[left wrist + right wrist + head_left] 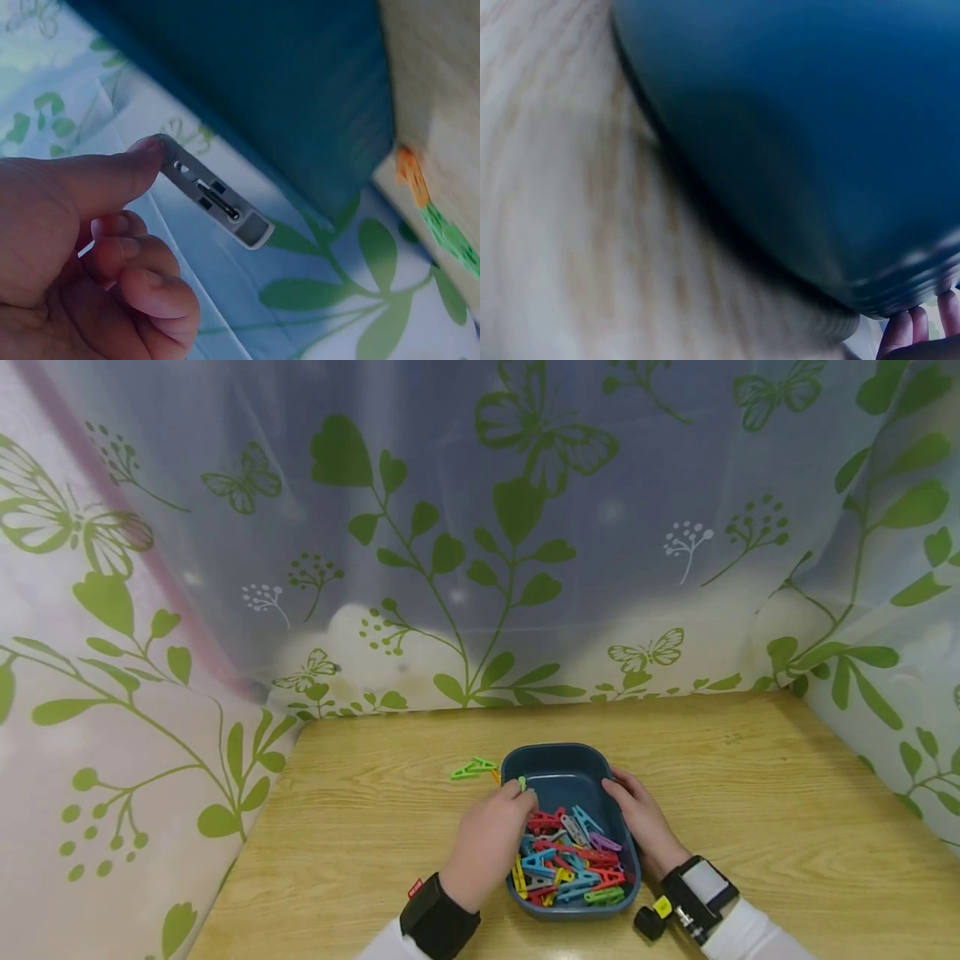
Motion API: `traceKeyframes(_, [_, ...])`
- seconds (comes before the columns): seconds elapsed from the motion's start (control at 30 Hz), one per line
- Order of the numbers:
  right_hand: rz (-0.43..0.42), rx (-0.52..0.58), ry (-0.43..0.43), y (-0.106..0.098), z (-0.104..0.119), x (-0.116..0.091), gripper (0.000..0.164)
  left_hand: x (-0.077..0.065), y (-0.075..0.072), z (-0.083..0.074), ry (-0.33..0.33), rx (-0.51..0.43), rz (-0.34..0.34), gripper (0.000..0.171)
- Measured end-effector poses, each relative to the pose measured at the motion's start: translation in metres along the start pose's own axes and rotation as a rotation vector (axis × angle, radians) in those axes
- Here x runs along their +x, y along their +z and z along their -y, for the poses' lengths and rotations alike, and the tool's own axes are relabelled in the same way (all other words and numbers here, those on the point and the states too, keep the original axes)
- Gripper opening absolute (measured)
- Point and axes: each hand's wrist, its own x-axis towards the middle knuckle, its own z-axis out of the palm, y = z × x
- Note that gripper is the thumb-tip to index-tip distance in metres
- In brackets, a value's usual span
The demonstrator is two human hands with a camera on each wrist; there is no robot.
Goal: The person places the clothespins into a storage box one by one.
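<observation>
A dark blue plastic bin [551, 789] stands on the table with several colourful clothespins [573, 860] heaped in its near half. My left hand [487, 831] is over the bin's left rim. Between thumb and fingers it pinches a grey clothespin [217, 195], whose metal spring shows in the left wrist view. My right hand [645, 818] holds the bin's right side, thumb at the rim; in the right wrist view its fingertips [919, 326] show at the bin's lower edge, the rest mostly hidden.
Light green clothespins [472, 768] lie on the table left of the bin, with an orange one [411, 176] beside them, partly hidden by the bin in the head view. A curtain [450, 610] printed with green leaves and butterflies closes off the wooden table's [360, 810] back and sides.
</observation>
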Motion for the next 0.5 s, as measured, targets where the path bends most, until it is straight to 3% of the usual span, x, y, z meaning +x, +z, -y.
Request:
traceKeyframes(0.17, [0.006,-0.002,-0.003,0.000,0.001,-0.001,0.068,-0.004,0.007,-0.011,0.076,0.082,0.037,0.012])
traceKeyframes(0.5, [0.011,-0.001,-0.001,-0.001,0.000,0.000,0.068,-0.009,0.021,-0.018,0.076,0.070,0.080,0.011])
